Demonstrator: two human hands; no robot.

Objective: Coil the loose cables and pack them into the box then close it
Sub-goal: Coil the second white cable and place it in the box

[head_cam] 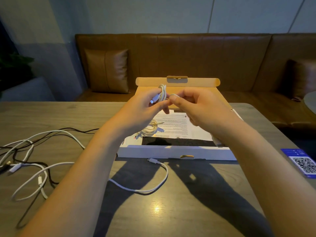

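Note:
A flat white cardboard box (176,152) lies open on the table, its brown lid (201,82) tilted up at the back. Above it my left hand (145,106) grips a small bundle of coiled white cable (162,91) with a plug showing. My right hand (193,105) pinches a loop of that same cable beside it. A coiled pale cable (150,128) lies inside the box on a printed sheet. Loose white cables (34,168) and a black cable (47,175) sprawl at the left. Another white cable (160,182) curves in front of the box.
The wooden table (171,211) carries a blue card with a QR code (302,163) at its right edge. A brown leather bench with cushions (107,71) runs behind the table. A dark pad (177,141) lies inside the box.

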